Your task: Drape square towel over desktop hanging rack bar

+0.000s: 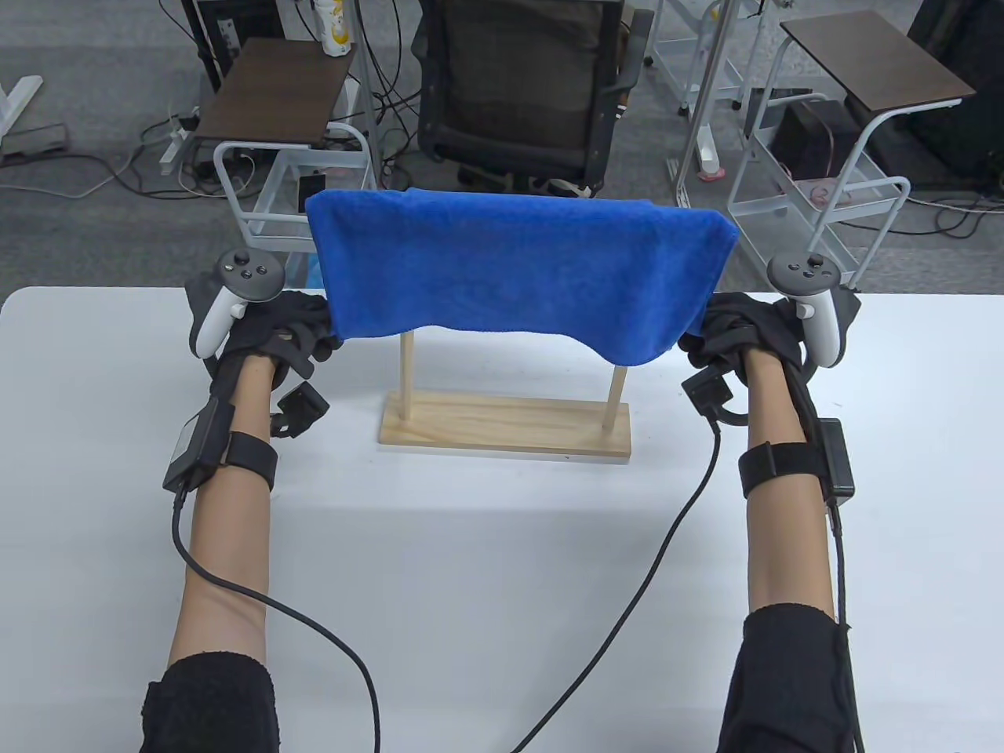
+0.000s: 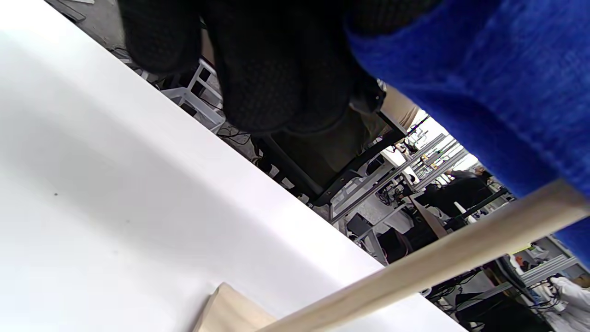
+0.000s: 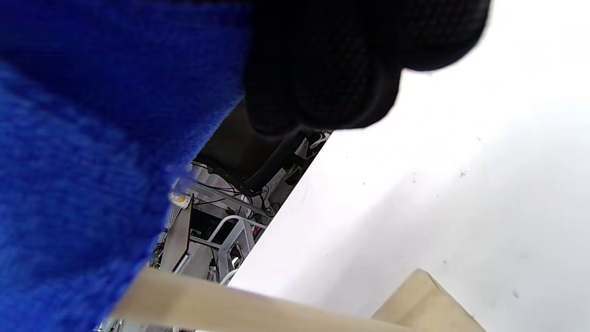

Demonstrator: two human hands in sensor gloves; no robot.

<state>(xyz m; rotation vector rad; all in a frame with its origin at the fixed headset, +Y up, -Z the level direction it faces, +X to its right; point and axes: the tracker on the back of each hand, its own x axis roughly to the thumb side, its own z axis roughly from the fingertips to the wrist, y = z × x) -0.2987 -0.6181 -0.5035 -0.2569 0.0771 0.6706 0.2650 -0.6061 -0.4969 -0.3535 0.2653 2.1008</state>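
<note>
A blue square towel point(image 1: 518, 274) hangs over the top bar of a wooden desktop rack; the bar is hidden under it. The rack's two posts point(image 1: 406, 376) and flat base point(image 1: 506, 423) show below the towel. My left hand point(image 1: 302, 329) grips the towel's lower left corner. My right hand point(image 1: 718, 333) grips its lower right corner. In the left wrist view the gloved fingers point(image 2: 276, 74) close beside the towel point(image 2: 484, 78), above a rack post point(image 2: 438, 258). In the right wrist view the fingers point(image 3: 341, 69) close on the towel point(image 3: 92, 138), with a post point(image 3: 239, 304) below.
The white table point(image 1: 486, 588) carries the rack near its far edge. Glove cables point(image 1: 314, 627) trail across it toward me. Beyond the far edge stand an office chair point(image 1: 518, 86), white wire carts point(image 1: 823, 196) and small side tables point(image 1: 274, 94).
</note>
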